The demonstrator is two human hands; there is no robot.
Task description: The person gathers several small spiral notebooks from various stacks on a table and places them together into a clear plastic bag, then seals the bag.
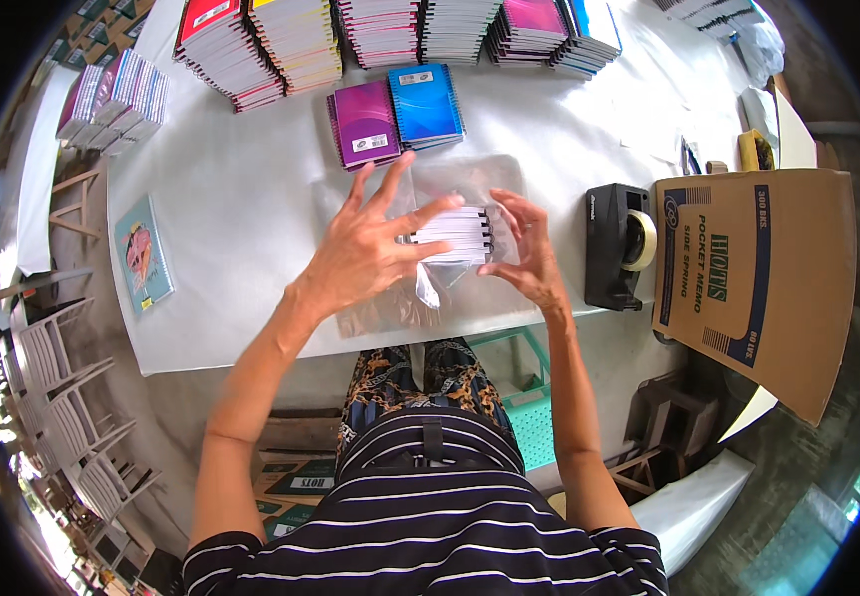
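A small stack of spiral-bound notebooks (458, 236), page edges and black binding showing, sits in front of me amid clear plastic wrapping (465, 177). My left hand (380, 238) is open over its left side, fingers spread wide across the stack and the plastic. At the stack's right end my right hand (529, 248) is open too, its thumb and fingers curved and apart beside the plastic. A white crumpled flap (427, 287) stands up near the stack's front. Just beyond lie a purple notebook (365, 124) and a blue notebook (425, 104), side by side.
Tall notebook stacks (380, 30) line the table's far edge. More notebooks (117, 99) stand at the far left, and a thin illustrated book (142, 253) lies on the left. To the right are a black tape dispenser (604, 243) and a cardboard box (748, 278).
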